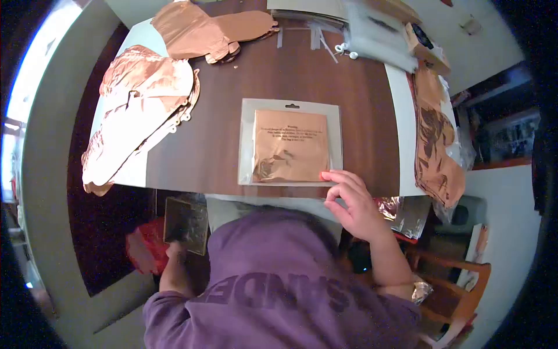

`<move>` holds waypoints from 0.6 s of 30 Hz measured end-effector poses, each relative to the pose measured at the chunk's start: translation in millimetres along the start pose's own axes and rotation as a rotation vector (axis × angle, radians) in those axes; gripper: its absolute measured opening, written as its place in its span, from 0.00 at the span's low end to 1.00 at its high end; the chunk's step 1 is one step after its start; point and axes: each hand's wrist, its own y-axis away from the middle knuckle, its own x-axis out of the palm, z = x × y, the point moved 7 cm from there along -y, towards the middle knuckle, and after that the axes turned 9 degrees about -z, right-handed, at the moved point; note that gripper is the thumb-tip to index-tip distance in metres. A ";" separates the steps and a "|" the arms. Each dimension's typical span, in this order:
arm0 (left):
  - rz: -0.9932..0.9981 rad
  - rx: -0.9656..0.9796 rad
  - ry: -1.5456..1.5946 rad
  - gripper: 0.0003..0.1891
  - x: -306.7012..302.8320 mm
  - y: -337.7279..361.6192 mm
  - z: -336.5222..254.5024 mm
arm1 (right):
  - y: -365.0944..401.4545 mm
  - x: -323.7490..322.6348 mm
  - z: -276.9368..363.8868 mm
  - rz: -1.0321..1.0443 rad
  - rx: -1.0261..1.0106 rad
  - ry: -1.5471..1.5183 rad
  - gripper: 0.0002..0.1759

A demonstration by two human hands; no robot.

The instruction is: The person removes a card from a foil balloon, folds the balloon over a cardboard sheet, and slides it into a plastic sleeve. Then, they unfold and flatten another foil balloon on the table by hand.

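Note:
A clear plastic packet (290, 142) with a folded rose-gold foil piece inside lies flat at the near edge of the brown table (221, 145). My right hand (351, 203) rests at the packet's near right corner, its fingertips touching that corner. Below the table edge on the left, my left hand (175, 256) is down by a shiny square foil piece (186, 225); its fingers are hidden, and whether it grips the piece does not show. My purple sweatshirt (273, 285) fills the bottom of the view.
Flattened rose-gold foil balloons lie in heaps at the table's left (142, 110), top (212, 29) and right edge (436, 139). Clear plastic bags (378, 41) sit at the back right. A red object (145, 247) and a wooden chair (453, 279) stand below the table.

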 end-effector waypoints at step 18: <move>-0.186 1.229 -0.589 0.20 -35.4 55.6 -36.5 | 22.2 -34.1 -1.9 -0.233 0.047 -0.042 0.09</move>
